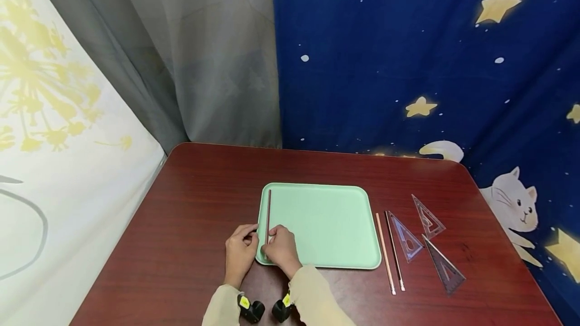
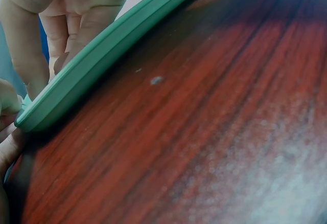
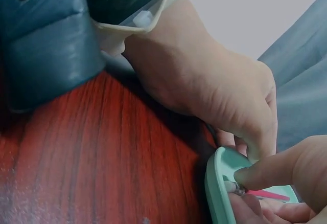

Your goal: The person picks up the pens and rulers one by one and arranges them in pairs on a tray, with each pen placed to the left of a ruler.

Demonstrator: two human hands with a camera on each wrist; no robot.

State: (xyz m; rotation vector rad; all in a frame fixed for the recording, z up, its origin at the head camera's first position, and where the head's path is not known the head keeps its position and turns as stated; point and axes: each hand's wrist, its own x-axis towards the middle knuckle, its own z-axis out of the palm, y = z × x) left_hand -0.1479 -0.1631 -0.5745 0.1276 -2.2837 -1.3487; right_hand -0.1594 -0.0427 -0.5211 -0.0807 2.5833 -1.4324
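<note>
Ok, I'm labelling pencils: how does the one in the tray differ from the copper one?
The tray pencil is darker; the copper pencil is paler and more orange. The tray pencil lies in the tray, the copper pencil on the table. The right hand pinches the tray pencil; no hand touches the copper pencil. Both are slim and straight.

Head view: near end of held pencil (image 1: 269, 211) hidden behind the right fingers (image 1: 272, 251)

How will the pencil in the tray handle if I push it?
The pencil is probably stiff, since it lies straight, and likely light, being slim. Once released by the right hand, it may roll on the smooth-looking tray.
</note>
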